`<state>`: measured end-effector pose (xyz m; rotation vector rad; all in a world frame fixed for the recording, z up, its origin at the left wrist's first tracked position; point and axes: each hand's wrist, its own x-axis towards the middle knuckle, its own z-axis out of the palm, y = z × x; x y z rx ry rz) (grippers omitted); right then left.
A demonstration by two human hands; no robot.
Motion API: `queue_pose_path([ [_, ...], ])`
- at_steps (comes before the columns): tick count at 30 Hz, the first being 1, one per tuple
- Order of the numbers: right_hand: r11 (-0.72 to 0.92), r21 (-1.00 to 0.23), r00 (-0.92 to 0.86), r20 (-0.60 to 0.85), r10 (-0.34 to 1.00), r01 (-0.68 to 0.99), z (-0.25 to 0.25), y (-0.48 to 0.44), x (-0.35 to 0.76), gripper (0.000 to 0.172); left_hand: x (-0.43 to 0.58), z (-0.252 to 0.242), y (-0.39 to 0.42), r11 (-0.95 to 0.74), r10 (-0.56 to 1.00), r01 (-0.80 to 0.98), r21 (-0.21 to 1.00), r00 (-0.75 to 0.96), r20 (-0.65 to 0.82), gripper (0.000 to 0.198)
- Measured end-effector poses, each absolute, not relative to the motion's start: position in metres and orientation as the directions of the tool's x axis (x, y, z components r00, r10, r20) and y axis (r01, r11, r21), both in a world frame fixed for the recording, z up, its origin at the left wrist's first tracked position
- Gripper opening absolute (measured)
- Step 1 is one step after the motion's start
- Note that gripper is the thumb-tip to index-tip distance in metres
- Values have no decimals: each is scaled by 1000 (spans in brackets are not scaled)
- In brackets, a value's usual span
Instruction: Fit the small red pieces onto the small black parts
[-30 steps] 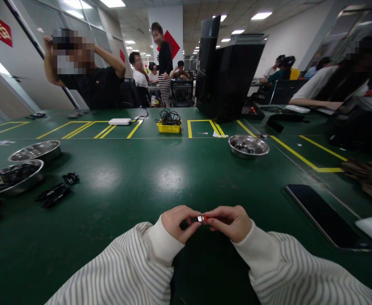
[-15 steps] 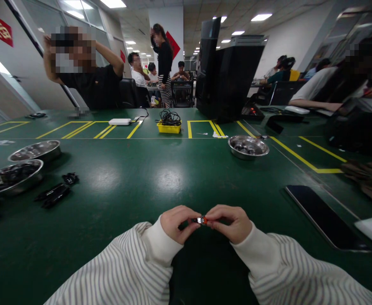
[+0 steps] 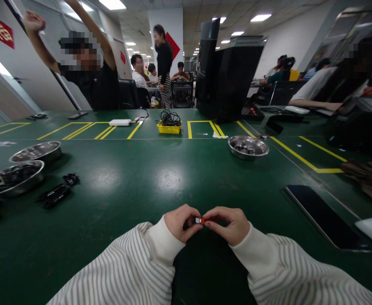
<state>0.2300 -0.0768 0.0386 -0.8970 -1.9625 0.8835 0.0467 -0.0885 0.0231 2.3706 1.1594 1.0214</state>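
Observation:
Close in front of me, above the green table (image 3: 135, 199), a small part (image 3: 199, 220) in black, silver and orange-red is pinched between my two hands. My left hand (image 3: 182, 222) closes thumb and fingertips on its dark, silvery end. At the orange-red end, the fingertips of my right hand (image 3: 229, 223) grip it. The part is too small and too covered by fingers for me to tell its kind.
Two metal bowls (image 3: 36, 151) stand at the left, the nearer filled with dark parts, beside black pieces (image 3: 57, 194). Another metal bowl (image 3: 248, 147) is ahead right. A phone (image 3: 325, 218) lies at right. A yellow box (image 3: 169, 128) holds cables. People sit around.
My left hand has shifted very slightly to the right; both hands keep their pinch on the small part. Across the table, a person has stretched their arms up higher.

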Motion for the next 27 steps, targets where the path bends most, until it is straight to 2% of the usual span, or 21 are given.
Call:
queue_pose_path([
  [8, 534, -785, -464, 363, 808, 314, 35, -74, 232, 10, 45, 31, -90, -718, 678, 593, 364, 476, 560, 20],
  [16, 446, -825, -416, 290, 862, 348, 36, -75, 230, 20, 44, 29, -88, -669, 724, 652, 357, 460, 514, 17],
  [22, 419, -844, -416, 267, 869, 336, 32, -72, 233, 20, 22, 27, -70, -429, 879, 783, 450, 248, 406, 21],
  [27, 425, -845, -438, 265, 859, 323, 33, -70, 235, 22, -12, 33, -41, -76, 970, 901, 428, -33, 242, 18],
])
